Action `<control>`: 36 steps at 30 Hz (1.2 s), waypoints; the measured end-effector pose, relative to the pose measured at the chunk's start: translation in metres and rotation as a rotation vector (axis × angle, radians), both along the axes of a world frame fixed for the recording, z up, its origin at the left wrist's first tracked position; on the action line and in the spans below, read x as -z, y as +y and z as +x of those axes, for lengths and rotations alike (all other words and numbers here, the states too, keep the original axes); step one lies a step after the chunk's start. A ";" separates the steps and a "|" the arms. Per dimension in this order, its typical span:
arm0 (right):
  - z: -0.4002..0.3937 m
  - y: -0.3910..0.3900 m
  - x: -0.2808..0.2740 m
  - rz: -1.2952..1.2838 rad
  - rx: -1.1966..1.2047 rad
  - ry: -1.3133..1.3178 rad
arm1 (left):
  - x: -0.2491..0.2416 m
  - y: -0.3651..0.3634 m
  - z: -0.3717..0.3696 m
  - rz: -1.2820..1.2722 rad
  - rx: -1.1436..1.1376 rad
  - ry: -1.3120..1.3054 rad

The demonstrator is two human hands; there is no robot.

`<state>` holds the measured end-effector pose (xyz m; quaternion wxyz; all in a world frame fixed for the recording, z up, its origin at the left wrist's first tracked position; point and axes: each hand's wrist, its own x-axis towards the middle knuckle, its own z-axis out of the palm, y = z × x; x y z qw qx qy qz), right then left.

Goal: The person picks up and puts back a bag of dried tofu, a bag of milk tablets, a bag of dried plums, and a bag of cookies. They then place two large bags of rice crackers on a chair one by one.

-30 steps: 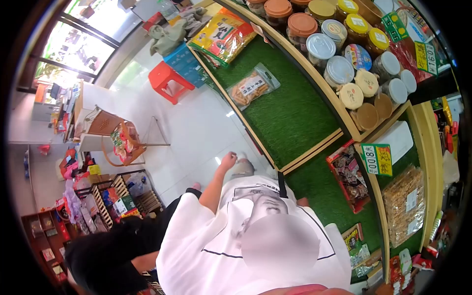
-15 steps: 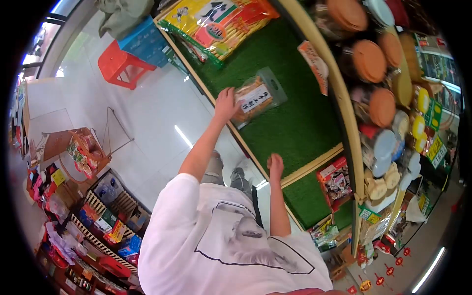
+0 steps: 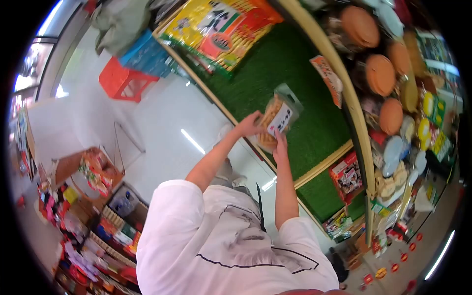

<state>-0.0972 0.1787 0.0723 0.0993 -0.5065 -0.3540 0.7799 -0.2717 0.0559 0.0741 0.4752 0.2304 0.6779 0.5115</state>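
Observation:
A clear plastic snack bag [image 3: 274, 121] with a white label and tan-orange pieces inside is held tilted between both hands over the green-lined shelf [image 3: 314, 142]. My left hand [image 3: 250, 125] grips its left side, with the fingers curled at the edge. On the lower right side, my right hand [image 3: 280, 143] holds the bag near the label's bottom end, its thumb side on the front. The fingers behind the bag are hidden. The bag's top end, with a hanging slot, points away from me.
Large yellow snack packs [image 3: 221, 32] lie at the shelf's far end. A wooden divider [image 3: 324, 163] crosses the shelf, with a red packet [image 3: 346, 177] beyond it. Lidded jars [image 3: 380, 74] line the right. A red stool [image 3: 123, 81] stands on the floor at left.
My right hand has come up from the shelf's near edge and taken hold of the bag. The bag has been lifted and turned more upright, with my left hand still on it.

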 end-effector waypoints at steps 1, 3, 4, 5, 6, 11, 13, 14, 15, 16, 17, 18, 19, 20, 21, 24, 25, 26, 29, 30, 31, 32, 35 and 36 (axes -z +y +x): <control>0.023 -0.003 -0.016 0.044 0.017 -0.017 | 0.004 0.006 0.019 0.054 0.056 0.061; 0.078 -0.006 -0.027 0.167 0.069 -0.061 | 0.045 0.016 0.075 0.351 0.028 0.189; 0.113 -0.011 -0.021 0.246 0.088 -0.035 | 0.034 0.019 0.096 0.452 0.071 0.057; 0.136 -0.017 -0.042 0.283 0.112 -0.061 | 0.017 0.018 0.120 0.421 0.142 -0.100; 0.165 -0.029 -0.047 0.265 0.169 -0.074 | -0.009 0.015 0.138 0.290 0.251 -0.121; 0.284 -0.112 -0.058 0.087 0.697 -0.222 | -0.071 0.008 0.241 -0.119 0.663 -0.271; 0.320 -0.151 -0.077 0.088 0.748 0.008 | -0.053 -0.007 0.278 -0.110 0.840 -0.232; 0.336 -0.176 -0.073 0.114 0.818 0.011 | -0.065 -0.012 0.294 -0.155 0.961 -0.279; 0.348 -0.197 -0.072 0.120 0.880 -0.014 | -0.065 -0.019 0.309 -0.108 1.027 -0.223; 0.355 -0.214 -0.075 0.088 0.936 0.035 | -0.074 -0.020 0.321 -0.113 1.108 -0.227; 0.365 -0.236 -0.075 0.056 0.989 0.091 | -0.082 -0.027 0.336 -0.121 1.187 -0.228; 0.375 -0.251 -0.079 0.033 1.035 0.140 | -0.084 -0.030 0.352 -0.137 1.238 -0.229; 0.386 -0.258 -0.082 0.026 1.094 0.151 | -0.086 -0.031 0.371 -0.149 1.288 -0.232; 0.395 -0.267 -0.085 0.015 1.150 0.161 | -0.089 -0.034 0.388 -0.164 1.335 -0.236; 0.405 -0.278 -0.090 0.000 1.204 0.171 | -0.101 -0.038 0.408 -0.154 1.344 -0.207; 0.463 -0.283 -0.099 0.176 1.200 0.098 | -0.117 -0.048 0.470 -0.070 1.359 -0.120; 0.488 -0.284 -0.102 0.236 1.190 0.054 | -0.089 -0.050 0.490 -0.007 1.359 -0.084; 0.509 -0.287 -0.117 0.295 1.183 0.032 | -0.074 -0.052 0.513 0.060 1.363 -0.053; 0.562 -0.308 -0.119 0.337 1.233 -0.217 | -0.111 -0.055 0.580 -0.072 1.456 -0.151; 0.575 -0.319 -0.138 0.303 1.257 -0.234 | -0.106 -0.057 0.599 -0.055 1.525 -0.134; 0.582 -0.332 -0.141 0.335 1.356 -0.239 | -0.105 -0.062 0.615 -0.004 1.588 -0.153; 0.589 -0.344 -0.145 0.367 1.446 -0.243 | -0.104 -0.068 0.634 0.046 1.641 -0.174; 0.593 -0.386 -0.134 0.345 1.629 -0.245 | -0.137 -0.088 0.671 0.081 1.847 -0.091; 0.592 -0.399 -0.130 0.338 1.704 -0.247 | -0.116 -0.093 0.684 0.082 1.923 -0.041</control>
